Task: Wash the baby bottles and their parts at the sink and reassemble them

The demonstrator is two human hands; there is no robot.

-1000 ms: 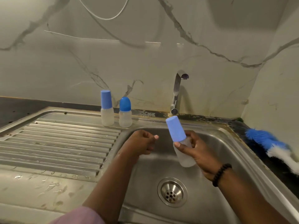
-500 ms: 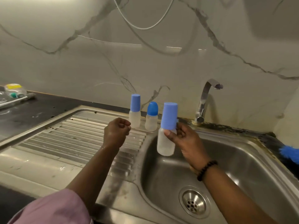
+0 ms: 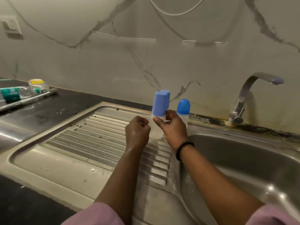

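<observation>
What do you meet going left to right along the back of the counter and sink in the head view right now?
Green-labelled packet → container with yellow lid → white brush → bottle held in the right hand → round-capped bottle → tap. The bottle behind the held one overlaps it, so I leave it out.

Both bare forearms emerge from loose pale pink sleeves [image 3: 97, 213] pushed up near the elbows, and a black beaded bracelet [image 3: 184, 149] circles the right wrist.
</observation>
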